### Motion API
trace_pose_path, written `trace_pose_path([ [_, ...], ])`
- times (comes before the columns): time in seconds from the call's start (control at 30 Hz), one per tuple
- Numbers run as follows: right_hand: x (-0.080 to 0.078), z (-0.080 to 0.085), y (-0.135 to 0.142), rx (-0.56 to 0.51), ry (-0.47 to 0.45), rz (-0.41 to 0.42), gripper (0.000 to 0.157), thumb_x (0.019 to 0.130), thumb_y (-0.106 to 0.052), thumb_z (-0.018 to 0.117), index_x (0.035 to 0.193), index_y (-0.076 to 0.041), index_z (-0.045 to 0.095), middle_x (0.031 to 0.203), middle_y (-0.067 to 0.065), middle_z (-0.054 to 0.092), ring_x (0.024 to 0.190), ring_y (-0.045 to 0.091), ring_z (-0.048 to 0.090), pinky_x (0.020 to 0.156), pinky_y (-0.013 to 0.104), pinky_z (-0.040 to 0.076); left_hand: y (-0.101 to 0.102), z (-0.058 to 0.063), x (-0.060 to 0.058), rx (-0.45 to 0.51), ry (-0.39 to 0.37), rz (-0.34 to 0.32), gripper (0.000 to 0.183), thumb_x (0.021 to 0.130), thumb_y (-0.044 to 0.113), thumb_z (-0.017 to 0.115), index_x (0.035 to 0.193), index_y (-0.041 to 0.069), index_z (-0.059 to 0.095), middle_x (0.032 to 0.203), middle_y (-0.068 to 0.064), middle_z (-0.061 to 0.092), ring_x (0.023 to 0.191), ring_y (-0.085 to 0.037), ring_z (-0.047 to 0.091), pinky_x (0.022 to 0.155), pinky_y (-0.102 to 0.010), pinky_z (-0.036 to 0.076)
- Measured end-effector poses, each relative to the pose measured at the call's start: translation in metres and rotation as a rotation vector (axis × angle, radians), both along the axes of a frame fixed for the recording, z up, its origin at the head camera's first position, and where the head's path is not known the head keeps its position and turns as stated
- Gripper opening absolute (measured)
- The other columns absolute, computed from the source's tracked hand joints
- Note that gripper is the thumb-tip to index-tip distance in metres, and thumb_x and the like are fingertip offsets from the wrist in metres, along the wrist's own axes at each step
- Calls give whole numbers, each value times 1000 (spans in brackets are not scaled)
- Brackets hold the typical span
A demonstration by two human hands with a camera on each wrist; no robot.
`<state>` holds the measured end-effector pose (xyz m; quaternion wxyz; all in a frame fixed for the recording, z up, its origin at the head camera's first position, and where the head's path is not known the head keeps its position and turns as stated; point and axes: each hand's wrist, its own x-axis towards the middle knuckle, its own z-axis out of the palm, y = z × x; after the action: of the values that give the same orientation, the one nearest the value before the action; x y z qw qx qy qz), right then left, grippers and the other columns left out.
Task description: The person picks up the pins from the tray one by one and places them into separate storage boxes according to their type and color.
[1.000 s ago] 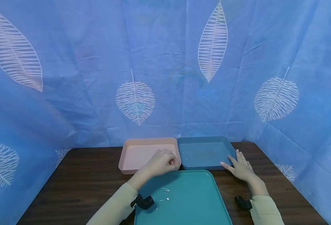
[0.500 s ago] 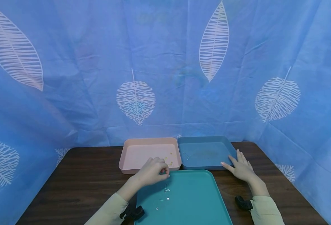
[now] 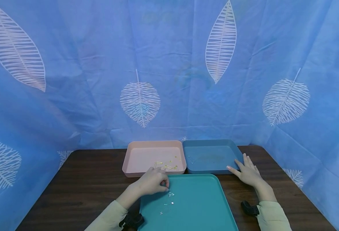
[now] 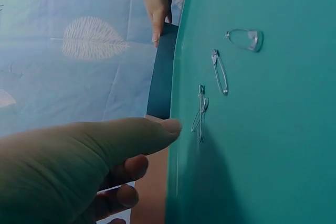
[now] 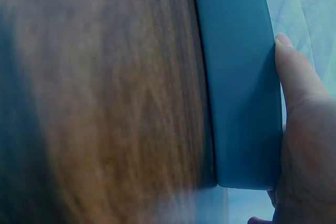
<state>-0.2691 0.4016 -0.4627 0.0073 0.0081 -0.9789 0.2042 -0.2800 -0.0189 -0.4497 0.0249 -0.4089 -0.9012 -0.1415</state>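
Note:
My left hand point(image 3: 153, 182) hovers over the near-left part of the green tray point(image 3: 198, 205), fingers bent and thumb extended. In the left wrist view its thumb point(image 4: 157, 132) is beside two crossed silver safety pins point(image 4: 201, 111); no thing shows between thumb and fingers. Farther along lie a slim safety pin point(image 4: 220, 72) and a wider, pear-shaped pin point(image 4: 248, 40). My right hand point(image 3: 248, 173) rests on the near right corner of the blue tray point(image 3: 212, 168), fingers spread. In the right wrist view its thumb point(image 5: 296, 69) touches the tray's rim.
A pink tray point(image 3: 137, 160) stands left of the blue one and holds several gold-coloured pins point(image 3: 169, 166). Faint small pins point(image 3: 191, 158) lie in the blue tray. All trays sit on a dark wooden table point(image 3: 80, 183), with a blue leaf-patterned curtain point(image 3: 169, 64) behind.
My left hand has moved from over the pink tray back and down to the pins on the green tray, uncovering the gold pins. The right hand stays in place.

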Motion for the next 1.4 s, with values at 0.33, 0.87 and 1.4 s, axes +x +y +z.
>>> trace_pose_path([
  [0.33,0,-3,1,2,8,1,90,93,-60,52,147,9,31,155,39,-5,143,57,-2,105,79,4,-3,-5,-1,-28,-25,-39,12,81,29,78,74,28,69,66,17,48,67,2,41,68,-22,31],
  [0.87,-1,-2,1,2,4,1,90,93,-60,51,147,9,31,155,39,-6,143,58,-3,105,79,4,16,-7,1,-77,138,-34,4,84,25,77,87,27,77,82,13,63,77,-2,48,68,-19,38],
  [1.4,0,0,1,-26,0,7,89,93,-57,53,147,10,30,155,39,-7,143,57,-4,105,79,2,7,-4,4,-141,115,4,17,82,28,78,69,27,66,74,12,55,71,-4,42,66,-21,32],
])
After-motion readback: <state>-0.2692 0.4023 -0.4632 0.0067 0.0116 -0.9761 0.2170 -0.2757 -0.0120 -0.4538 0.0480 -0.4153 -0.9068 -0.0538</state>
